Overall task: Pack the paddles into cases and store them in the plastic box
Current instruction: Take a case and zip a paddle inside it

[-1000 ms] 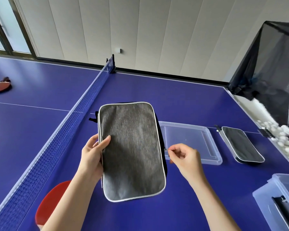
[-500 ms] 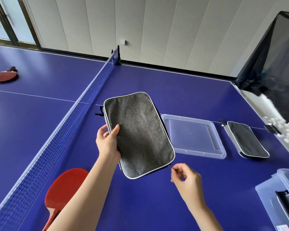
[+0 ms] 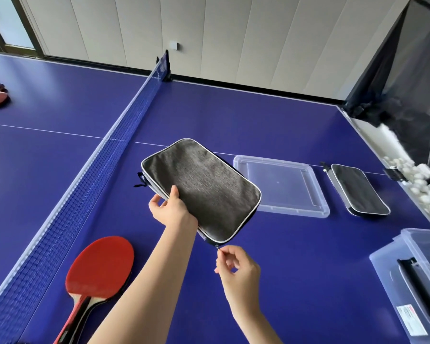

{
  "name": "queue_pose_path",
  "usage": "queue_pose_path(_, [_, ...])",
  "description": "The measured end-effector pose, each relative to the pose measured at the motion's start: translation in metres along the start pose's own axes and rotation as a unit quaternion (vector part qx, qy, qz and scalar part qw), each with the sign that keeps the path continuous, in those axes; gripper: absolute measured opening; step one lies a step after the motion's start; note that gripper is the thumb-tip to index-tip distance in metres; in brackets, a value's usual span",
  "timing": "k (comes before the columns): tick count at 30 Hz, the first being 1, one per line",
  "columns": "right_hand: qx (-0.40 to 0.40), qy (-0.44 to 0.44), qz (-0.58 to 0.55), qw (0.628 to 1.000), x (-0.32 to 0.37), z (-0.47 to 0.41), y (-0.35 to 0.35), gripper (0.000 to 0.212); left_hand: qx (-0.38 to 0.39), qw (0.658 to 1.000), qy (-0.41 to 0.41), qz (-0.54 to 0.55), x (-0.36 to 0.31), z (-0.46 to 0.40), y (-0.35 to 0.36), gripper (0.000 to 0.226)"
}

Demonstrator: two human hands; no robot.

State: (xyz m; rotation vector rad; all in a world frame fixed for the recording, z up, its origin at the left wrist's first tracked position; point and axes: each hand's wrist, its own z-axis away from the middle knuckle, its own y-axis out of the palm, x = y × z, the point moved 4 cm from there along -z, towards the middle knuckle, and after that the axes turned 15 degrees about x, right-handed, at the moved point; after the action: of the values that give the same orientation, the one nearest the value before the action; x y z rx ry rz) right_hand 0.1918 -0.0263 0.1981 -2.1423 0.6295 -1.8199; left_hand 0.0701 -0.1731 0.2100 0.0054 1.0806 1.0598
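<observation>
Flanking grey case (image 3: 204, 189), red paddle (image 3: 101, 265), clear lid (image 3: 318, 212)

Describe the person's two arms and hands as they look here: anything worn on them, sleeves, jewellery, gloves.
Both forearms are bare as far as the view reaches; no sleeve shows on either. The left hand and the right hand wear no gloves. No watch, bracelet or ring is visible on the sides that face the camera. The nails look short and unpainted, though they are small in this view.
</observation>
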Motion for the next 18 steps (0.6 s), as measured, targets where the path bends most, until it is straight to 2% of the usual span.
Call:
queue_pose_path(4, [-0.003, -0.001, -0.005, 1.0, 0.007, 0.004, 0.011, 0.02, -0.023, 0.999, -0.031, 0.032, 0.008, 0.003, -0.006, 0.031])
queue_pose_path(9, [0.027, -0.015, 0.001, 1.0, 0.009, 0.01, 0.018, 0.004, -0.006, 1.0, -0.025, -0.008, 0.007, 0.002, -0.017, 0.031])
queue_pose_path(12, [0.015, -0.004, -0.037, 0.999, 0.006, 0.014, 0.0, 0.009, 0.055, 0.998, -0.006, -0.038, 0.001, -0.004, -0.031, 0.028])
queue_pose_path(14, [-0.053, 0.021, -0.06, 0.997, -0.002, 0.007, -0.025, 0.003, 0.118, 0.992, -0.007, -0.054, -0.001, -0.005, -0.042, 0.026])
queue_pose_path(16, [-0.106, 0.047, -0.059, 0.992, -0.013, -0.006, -0.053, 0.011, 0.189, 0.979, -0.021, -0.072, -0.001, -0.003, -0.053, 0.023])
queue_pose_path(18, [-0.088, 0.082, -0.054, 0.991, -0.026, -0.025, -0.075, 0.018, 0.259, 0.96, -0.048, -0.09, 0.003, 0.0, -0.063, 0.022])
